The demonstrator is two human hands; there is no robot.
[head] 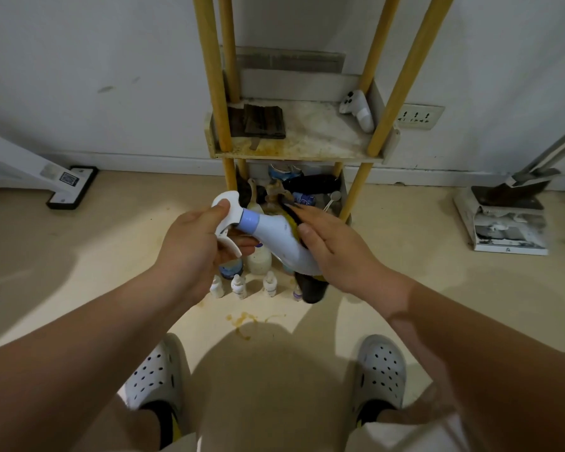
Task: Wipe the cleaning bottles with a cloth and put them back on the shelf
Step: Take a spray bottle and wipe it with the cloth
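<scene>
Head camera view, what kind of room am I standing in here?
Probably a corner of a home, used for storing cleaning supplies. A stained shelf on yellow poles stands against a white wall with a power socket, small bottles line the beige floor, and a dustpan leans at the right.

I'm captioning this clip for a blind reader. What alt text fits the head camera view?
A person's left hand holds a white spray bottle by its trigger head while the right hand presses a dark cloth against its body, in front of a stained shelf with small bottles on the floor.
</scene>
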